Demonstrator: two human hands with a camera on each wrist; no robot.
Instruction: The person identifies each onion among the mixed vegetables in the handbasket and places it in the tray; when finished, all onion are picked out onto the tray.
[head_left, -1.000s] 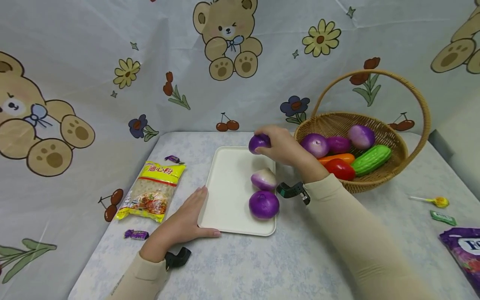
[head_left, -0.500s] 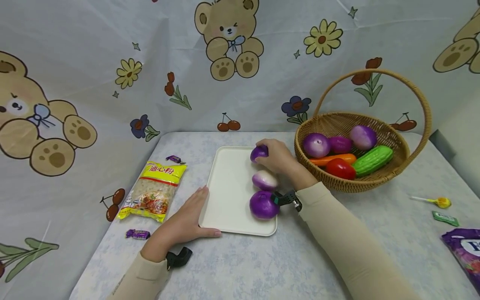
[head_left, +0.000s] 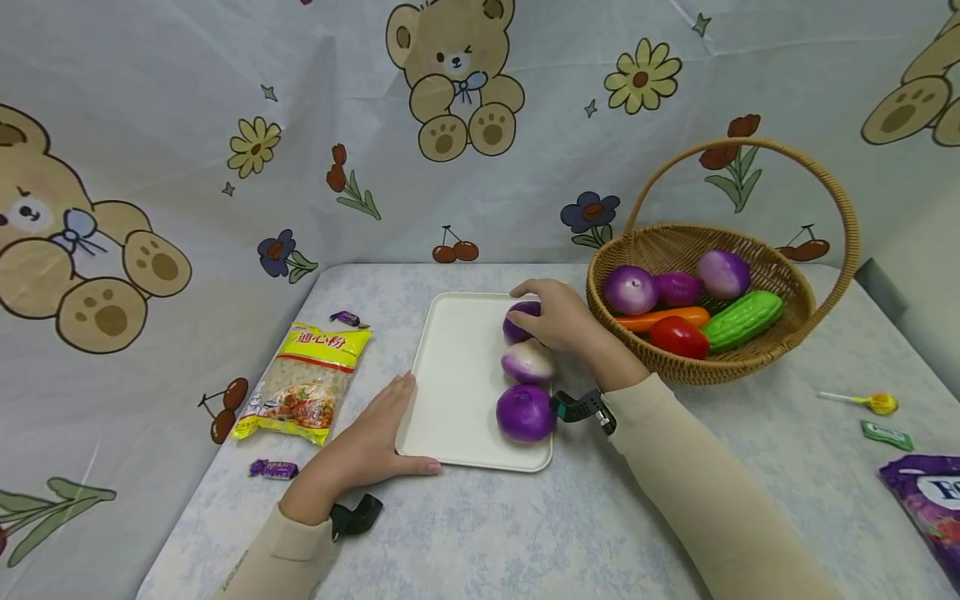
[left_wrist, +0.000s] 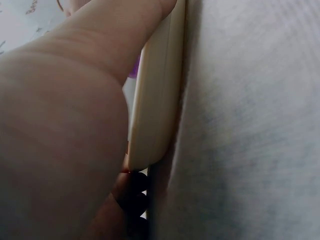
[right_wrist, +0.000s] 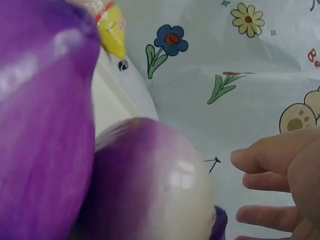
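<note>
A white rectangular tray [head_left: 457, 400] lies on the table. My left hand [head_left: 367, 437] rests against its near left corner, fingers straight along the left edge and thumb along the front. Three round vegetables line the tray's right side: a purple onion [head_left: 527, 414] in front, a purple-and-white bulb [head_left: 527, 363] in the middle and a smaller purple onion [head_left: 517, 323] at the back. My right hand [head_left: 562, 317] hovers over the back onion and partly covers it. In the right wrist view its fingers [right_wrist: 270, 217] are spread apart, beside the purple-and-white bulb.
A wicker basket [head_left: 806, 287] with a tall handle holds several vegetables at back right. A yellow pasta bag [head_left: 303, 387] and purple-wrapped candies [head_left: 273, 469] lie left. At right are a lollipop [head_left: 881, 404], a green candy [head_left: 887, 435] and a purple bag [head_left: 926, 504].
My right hand has brought the smaller onion down and towards me to the tray's back right, behind the purple-and-white bulb, and its fingers have loosened. The left hand has stayed put.
</note>
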